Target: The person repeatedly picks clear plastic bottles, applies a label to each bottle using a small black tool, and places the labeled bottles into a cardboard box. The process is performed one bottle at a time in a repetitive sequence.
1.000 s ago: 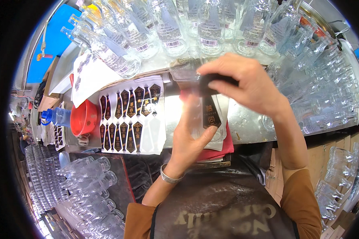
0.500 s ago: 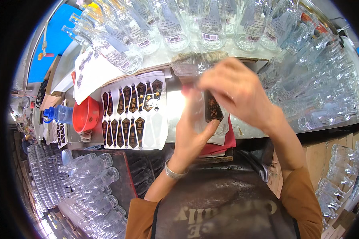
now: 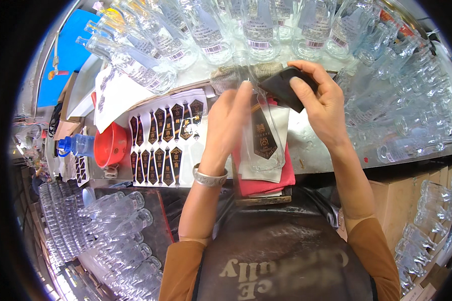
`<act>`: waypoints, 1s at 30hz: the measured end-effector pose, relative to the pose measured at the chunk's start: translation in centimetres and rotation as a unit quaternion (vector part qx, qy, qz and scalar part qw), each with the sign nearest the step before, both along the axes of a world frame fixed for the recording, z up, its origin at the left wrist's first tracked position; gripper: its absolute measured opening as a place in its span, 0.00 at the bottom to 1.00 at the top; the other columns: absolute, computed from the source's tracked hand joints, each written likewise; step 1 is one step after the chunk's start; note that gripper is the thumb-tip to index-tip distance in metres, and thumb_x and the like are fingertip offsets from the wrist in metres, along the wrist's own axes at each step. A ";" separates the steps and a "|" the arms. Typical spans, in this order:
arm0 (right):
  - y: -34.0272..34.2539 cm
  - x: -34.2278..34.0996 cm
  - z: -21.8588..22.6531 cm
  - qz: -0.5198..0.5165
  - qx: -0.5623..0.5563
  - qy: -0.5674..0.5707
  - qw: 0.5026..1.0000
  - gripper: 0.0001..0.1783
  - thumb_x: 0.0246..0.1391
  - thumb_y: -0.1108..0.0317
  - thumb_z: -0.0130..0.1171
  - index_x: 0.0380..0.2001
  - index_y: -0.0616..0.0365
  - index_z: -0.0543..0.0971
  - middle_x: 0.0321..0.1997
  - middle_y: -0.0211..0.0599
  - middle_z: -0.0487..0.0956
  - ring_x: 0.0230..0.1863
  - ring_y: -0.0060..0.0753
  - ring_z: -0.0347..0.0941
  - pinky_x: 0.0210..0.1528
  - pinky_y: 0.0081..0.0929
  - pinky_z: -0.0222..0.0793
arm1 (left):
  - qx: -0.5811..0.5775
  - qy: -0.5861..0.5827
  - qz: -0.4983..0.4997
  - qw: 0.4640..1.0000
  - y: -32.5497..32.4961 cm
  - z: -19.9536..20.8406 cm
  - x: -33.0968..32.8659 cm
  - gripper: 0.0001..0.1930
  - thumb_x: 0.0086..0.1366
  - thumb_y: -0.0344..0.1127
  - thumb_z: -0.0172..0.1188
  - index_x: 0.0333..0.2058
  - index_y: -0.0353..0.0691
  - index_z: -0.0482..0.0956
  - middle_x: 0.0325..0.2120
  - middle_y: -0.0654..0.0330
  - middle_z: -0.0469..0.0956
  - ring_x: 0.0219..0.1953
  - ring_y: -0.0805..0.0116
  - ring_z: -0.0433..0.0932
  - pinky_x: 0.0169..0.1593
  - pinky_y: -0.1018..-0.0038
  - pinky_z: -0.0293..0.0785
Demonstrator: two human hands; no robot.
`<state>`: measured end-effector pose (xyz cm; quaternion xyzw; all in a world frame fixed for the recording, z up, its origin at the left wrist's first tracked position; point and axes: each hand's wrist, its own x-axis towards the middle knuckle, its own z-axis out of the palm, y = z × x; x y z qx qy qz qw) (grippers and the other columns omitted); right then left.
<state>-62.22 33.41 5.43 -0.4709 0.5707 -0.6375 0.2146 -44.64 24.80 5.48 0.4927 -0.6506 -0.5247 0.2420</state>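
A clear glass bottle [image 3: 267, 161] lies in front of me, its neck pointing away, with a black tie-shaped label [image 3: 262, 131] on its upper side. White and red folded cloths [image 3: 262, 186] cushion its base, and a grey rolled cloth [image 3: 226, 78] is under its neck. My right hand [image 3: 322, 98] grips a flat black scraper-like piece [image 3: 289, 86] between thumb and fingers, just right of the bottle's neck. Over the left side of the bottle is my left hand [image 3: 227, 113], smeared by motion; whether it grips the glass cannot be made out.
A sheet of black tie-shaped labels [image 3: 158, 140] lies to the left, beside a red bowl [image 3: 110, 145] and a blue-capped plastic bottle [image 3: 80, 145]. Labelled glass bottles [image 3: 258, 30] stand along the back. More bottles [image 3: 381, 115] crowd the right, with others [image 3: 120, 226] lower left.
My right hand has moved right, off the label, and the black piece now shows in it. My left hand has shifted up toward the neck, uncovering the lower bottle and label.
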 end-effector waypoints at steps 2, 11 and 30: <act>0.6 -0.7 -0.8 0.043 0.031 -0.138 0.989 0.14 0.65 0.69 0.54 0.51 0.63 0.78 0.45 0.31 0.80 0.45 0.18 0.74 0.49 0.20 0.70 | -0.057 -0.066 0.014 0.996 -0.3 -0.5 -0.7 0.31 0.66 0.58 0.59 0.27 0.27 0.76 0.22 0.52 0.77 0.28 0.67 0.75 0.38 0.68 0.73; -0.9 -0.6 -2.1 0.130 0.162 -0.073 0.975 0.23 0.70 0.57 0.49 0.33 0.67 0.82 0.35 0.32 0.82 0.42 0.16 0.74 0.48 0.17 0.67 | -0.010 0.088 0.032 0.996 0.5 -2.3 -0.8 0.28 0.75 0.55 0.48 0.35 0.32 0.79 0.29 0.59 0.83 0.28 0.75 0.80 0.34 0.78 0.75; -3.2 0.8 0.5 0.167 0.277 0.106 0.940 0.36 0.65 0.39 0.50 0.20 0.64 0.80 0.19 0.31 0.76 0.27 0.22 0.70 0.35 0.24 0.67 | -0.010 0.146 0.019 0.989 1.7 -4.1 -0.7 0.29 0.77 0.57 0.41 0.47 0.33 0.77 0.36 0.58 0.82 0.34 0.74 0.79 0.38 0.78 0.76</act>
